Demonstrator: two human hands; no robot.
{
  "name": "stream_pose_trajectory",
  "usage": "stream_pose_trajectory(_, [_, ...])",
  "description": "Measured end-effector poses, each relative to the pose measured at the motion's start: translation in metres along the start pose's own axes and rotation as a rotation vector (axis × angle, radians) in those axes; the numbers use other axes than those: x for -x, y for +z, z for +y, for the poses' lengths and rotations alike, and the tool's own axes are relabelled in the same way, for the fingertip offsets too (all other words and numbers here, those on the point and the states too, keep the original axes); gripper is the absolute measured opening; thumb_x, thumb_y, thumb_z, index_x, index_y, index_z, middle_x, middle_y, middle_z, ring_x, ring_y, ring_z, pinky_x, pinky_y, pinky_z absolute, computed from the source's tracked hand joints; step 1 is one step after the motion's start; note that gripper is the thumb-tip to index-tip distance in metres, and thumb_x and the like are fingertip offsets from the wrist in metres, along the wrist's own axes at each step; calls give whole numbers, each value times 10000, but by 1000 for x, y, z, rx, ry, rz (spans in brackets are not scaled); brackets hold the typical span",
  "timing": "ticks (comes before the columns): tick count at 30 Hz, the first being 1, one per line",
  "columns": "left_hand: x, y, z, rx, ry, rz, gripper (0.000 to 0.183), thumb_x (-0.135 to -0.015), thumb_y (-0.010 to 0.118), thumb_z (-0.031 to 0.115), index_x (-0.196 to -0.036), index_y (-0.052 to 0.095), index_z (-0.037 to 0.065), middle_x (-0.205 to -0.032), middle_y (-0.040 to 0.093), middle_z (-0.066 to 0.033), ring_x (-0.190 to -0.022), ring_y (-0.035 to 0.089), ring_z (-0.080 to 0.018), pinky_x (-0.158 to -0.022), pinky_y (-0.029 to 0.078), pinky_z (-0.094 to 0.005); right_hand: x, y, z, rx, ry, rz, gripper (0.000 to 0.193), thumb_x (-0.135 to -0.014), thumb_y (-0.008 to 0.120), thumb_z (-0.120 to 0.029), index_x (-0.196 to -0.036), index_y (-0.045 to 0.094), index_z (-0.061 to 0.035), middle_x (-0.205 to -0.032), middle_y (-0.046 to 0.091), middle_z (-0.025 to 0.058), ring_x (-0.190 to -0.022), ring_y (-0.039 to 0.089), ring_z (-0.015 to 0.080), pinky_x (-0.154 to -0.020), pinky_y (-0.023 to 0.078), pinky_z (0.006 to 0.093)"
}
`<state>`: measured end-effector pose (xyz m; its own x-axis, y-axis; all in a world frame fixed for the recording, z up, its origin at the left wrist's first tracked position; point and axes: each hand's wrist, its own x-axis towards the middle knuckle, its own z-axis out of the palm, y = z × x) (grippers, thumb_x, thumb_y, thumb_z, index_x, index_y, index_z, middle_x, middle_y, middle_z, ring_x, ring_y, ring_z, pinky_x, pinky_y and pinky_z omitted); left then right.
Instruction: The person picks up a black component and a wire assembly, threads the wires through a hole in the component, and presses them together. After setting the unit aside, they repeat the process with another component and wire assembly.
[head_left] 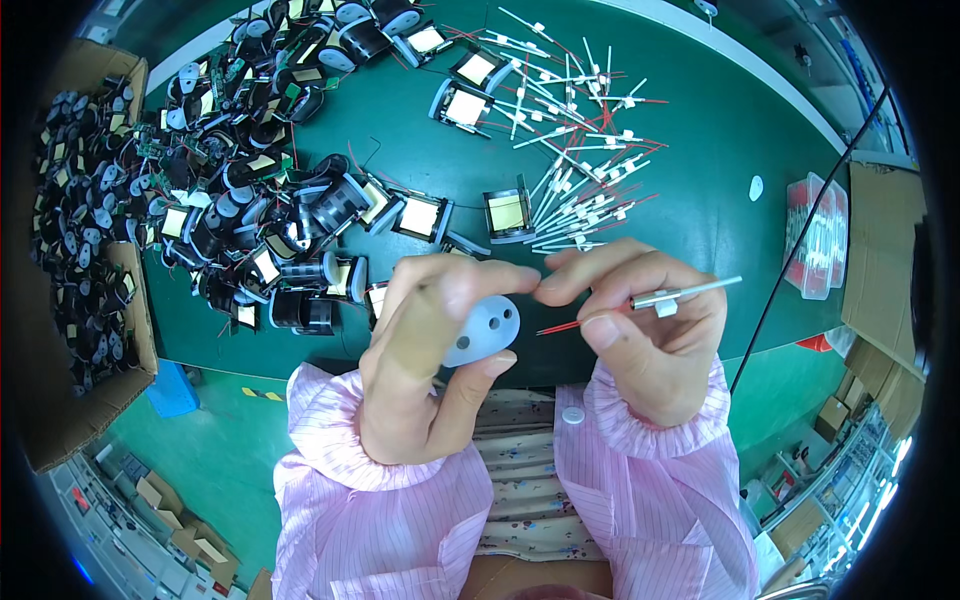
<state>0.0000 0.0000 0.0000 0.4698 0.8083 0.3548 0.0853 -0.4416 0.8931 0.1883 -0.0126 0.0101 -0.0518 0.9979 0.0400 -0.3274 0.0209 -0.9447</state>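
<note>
Grasping in left grip [405, 355], over six-o'clock edge of dark-green surface [705, 190], pale-blue oval plastic-looking piece [481, 338] with round holes; pinching in right grip [662, 355], toward three o'clock, slender silver-white rod [655, 299] with red wire [566, 326]. Advisable: steadying oval rim, leaving holes uncovered and wire tip straight.

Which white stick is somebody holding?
The stick in the right hand, its red wire pointing left; the others lie on the table or in the clear box.
</note>
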Motion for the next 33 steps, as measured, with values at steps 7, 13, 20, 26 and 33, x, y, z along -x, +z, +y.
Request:
stream_pose_trajectory(7, [-1, 9, -3, -53, 52, 99, 1040, -719, 614, -179, -1466, -12, 183, -1175, 573, -242, -914, 604, -345, -721, 518, -372, 0, 15, -10, 180, -77, -20, 71, -739, 671, 32, -778, 610, 30, -890, 642, 202, -825, 646, 236, -741, 518, 325])
stream_pose_trajectory(13, [-2, 8, -3, -110, 50, 106, 1066, -686, 603, -215, -1458, -23, 168, -1190, 564, -238, -915, 607, -329, -696, 532, -353, -5, 21, -11, 405, -165, -17, 92, -708, 706, 21, -769, 638, 19, -849, 661, 169, -749, 647, 209, -666, 523, 301])
stream_pose_trajectory(20, [-2, 7, -9, -105, 93, 136, 1069, -659, 595, -232, -1450, -14, 153, -1203, 563, -218, -906, 604, -310, -649, 545, -325, -9, 21, -14, 567, -206, -93, 119, -694, 715, 27, -795, 653, 29, -888, 620, 156, -747, 631, 188, -653, 518, 269])
stream_pose_trajectory(26, [-3, 6, -12, -145, 92, 100, 1103, -656, 612, -216, -1457, -42, 166, -1201, 568, -216, -907, 599, -310, -637, 542, -323, -10, 22, -14, 622, -245, -84, 145, -663, 718, 45, -795, 657, 39, -897, 603, 170, -731, 619, 188, -648, 515, 260])
stream_pose_trajectory(33, [-2, 8, -13, -165, 104, 122, 1146, -643, 639, -201, -1469, -59, 179, -1186, 582, -216, -897, 597, -309, -659, 523, -329, -13, 21, -19, 692, -224, -120, 162, -624, 704, 73, -778, 659, 47, -881, 606, 166, -728, 618, 193, -640, 514, 264])
